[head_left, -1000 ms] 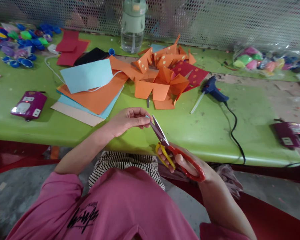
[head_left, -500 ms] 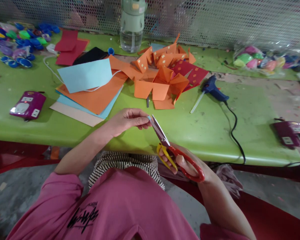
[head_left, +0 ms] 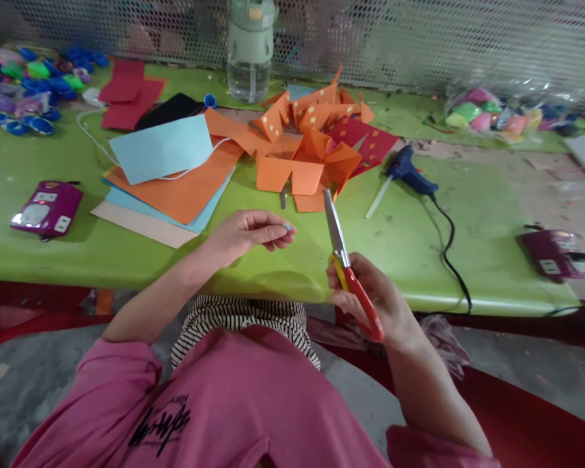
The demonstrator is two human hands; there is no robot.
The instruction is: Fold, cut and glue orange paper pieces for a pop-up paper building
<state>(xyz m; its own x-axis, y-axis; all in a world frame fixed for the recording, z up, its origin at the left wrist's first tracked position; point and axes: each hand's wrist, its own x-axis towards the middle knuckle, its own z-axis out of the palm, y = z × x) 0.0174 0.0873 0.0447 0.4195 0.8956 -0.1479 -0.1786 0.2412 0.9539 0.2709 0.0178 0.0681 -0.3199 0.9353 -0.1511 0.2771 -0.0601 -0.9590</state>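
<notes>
The right hand [head_left: 375,302] is clamped on red-and-yellow-handled scissors [head_left: 347,270], steel blades together, pointing up over the green table's [head_left: 409,253] near edge. The left hand [head_left: 246,235] pinches a tiny pale-blue scrap [head_left: 286,227], apart from the blades.

R hand [head_left: 375,299] holds scissors [head_left: 344,257], blades shut.

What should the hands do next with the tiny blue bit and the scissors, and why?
Probably bring the scissors back to the tiny blue bit. The left hand pinches it in its fingertips, while the right hand holds the closed blades upright, apart from it.
</notes>
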